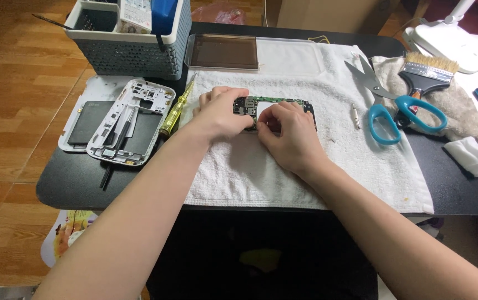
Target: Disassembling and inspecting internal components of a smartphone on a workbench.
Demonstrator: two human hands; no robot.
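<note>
Both hands meet over a green circuit board (275, 105) lying on a white towel (283, 166) in the middle of the dark table (72, 183). Left hand (222, 114) curls loosely over the board's left end, fingertips pressed on it. Right hand (286, 133) pinches at the board's lower edge with thumb and forefinger (what sits between them is hidden). Just left of the towel lie a yellow screwdriver (177, 108) and a white phone frame (133, 119). Right of the hands rest blue-handled scissors (386, 108) and a brush (425, 75); a grey basket (131, 53) stands behind.
</note>
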